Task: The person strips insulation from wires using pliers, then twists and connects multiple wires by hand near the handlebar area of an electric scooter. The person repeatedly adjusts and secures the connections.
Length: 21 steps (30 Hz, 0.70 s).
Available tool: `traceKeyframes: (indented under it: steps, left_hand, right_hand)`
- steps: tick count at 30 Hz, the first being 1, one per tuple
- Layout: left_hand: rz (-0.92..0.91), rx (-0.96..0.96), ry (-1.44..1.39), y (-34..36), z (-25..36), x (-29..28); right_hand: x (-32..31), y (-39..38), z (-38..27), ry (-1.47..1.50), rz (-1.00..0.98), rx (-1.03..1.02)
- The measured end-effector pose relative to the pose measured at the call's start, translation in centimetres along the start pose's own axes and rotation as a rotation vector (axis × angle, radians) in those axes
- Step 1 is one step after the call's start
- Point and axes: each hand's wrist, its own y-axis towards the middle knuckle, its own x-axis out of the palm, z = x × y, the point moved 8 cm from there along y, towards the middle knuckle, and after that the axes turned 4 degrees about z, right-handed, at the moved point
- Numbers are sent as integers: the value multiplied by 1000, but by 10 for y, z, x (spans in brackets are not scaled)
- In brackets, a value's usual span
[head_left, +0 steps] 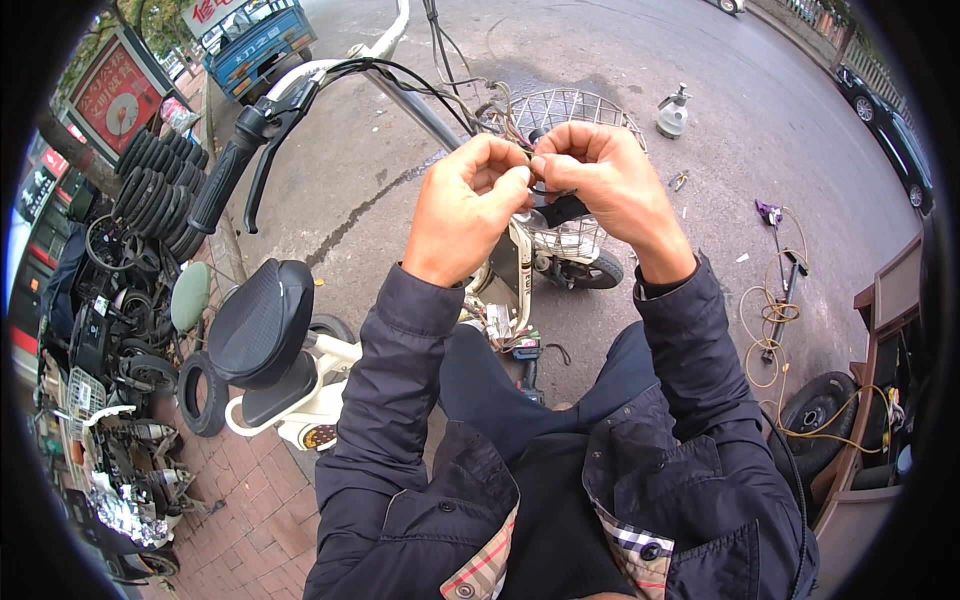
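Before me stands a cream electric bike, its front partly stripped. My left hand (462, 208) and my right hand (618, 188) meet above the steering column, thumbs and forefingers pinched together. Between the fingertips is a thin dark wire (552, 192); its ends are hidden by the fingers. Just beyond them, a bundle of coloured wires (508, 128) comes out near the wire basket (590, 104). Up to the left are the handlebar grip (226, 178) and the black brake lever (262, 178). More loose wiring (498, 322) hangs lower in the frame, above a power tool (529, 362).
The black bike seat (262, 325) is at left, with a loose tyre (202, 394) beside it. Stacked tyres (155, 195) and bike parts line the brick pavement. A spray bottle (673, 114) stands on the road. At right lie a yellow hose (778, 312) and a wheel (818, 412).
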Motion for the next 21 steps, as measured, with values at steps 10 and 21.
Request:
traceKeyframes:
  steps: [10, 21]
  left_hand:
    - [36, 124, 22, -6, 6, 11]
    - [40, 45, 90, -7, -17, 0]
  right_hand:
    - [-9, -2, -7, 179, 97, -104]
    - [-7, -1, 0, 158, 69, -45]
